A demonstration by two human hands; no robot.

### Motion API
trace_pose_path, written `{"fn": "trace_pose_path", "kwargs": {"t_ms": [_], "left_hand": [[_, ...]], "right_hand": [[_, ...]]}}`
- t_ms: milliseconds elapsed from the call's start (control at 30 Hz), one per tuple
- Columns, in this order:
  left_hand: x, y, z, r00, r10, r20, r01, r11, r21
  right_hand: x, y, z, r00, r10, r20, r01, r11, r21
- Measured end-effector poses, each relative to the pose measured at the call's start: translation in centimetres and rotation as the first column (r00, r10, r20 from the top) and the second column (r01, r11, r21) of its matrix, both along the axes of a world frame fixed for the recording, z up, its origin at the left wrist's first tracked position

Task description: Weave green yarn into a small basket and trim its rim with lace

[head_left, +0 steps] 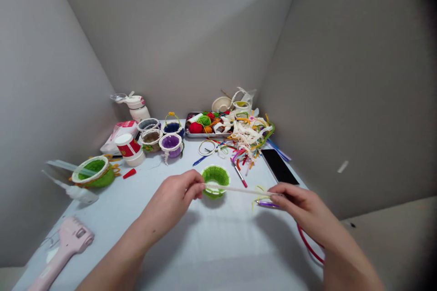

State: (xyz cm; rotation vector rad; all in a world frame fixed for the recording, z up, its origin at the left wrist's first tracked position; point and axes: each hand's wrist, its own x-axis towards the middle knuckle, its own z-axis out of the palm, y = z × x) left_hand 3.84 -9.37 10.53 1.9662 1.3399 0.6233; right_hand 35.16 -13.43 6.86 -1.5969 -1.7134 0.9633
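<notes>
A thin white strip, perhaps a pipe cleaner, is stretched nearly level between my two hands. My left hand pinches its left end between thumb and fingers. Its other end is pinched in my right hand. Just behind the strip, a small cup wrapped in green yarn sits on the table, partly crossed by the strip. Beside my right fingertips lie a purple pen-like tool and a loop of pale yellow yarn.
A pink glue gun lies at the left front, near a green basket. Finished little baskets stand behind it. At the back are a tray of yarn balls and tangled yarn scraps. A phone lies right.
</notes>
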Motion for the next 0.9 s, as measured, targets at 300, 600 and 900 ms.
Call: {"fn": "trace_pose_path", "kwargs": {"t_ms": [300, 600, 900], "left_hand": [[-1.0, 3.0, -2.1, 0.956, 0.234, 0.175, -0.264, 0.949, 0.174], [-2.6, 7.8, -9.7, 0.921, 0.379, -0.084, -0.363, 0.917, 0.164], [-2.8, 8.1, -11.5, 0.843, 0.416, -0.341, -0.330, 0.901, 0.282]], "right_hand": [[-2.0, 5.9, 1.4, 0.997, 0.078, 0.015, -0.079, 0.984, 0.161], [-5.9, 16.7, -3.0, 0.942, 0.105, 0.318, -0.164, 0.972, 0.166], [-8.5, 18.3, -2.1, 0.970, -0.047, 0.239, -0.006, 0.977, 0.214]]}}
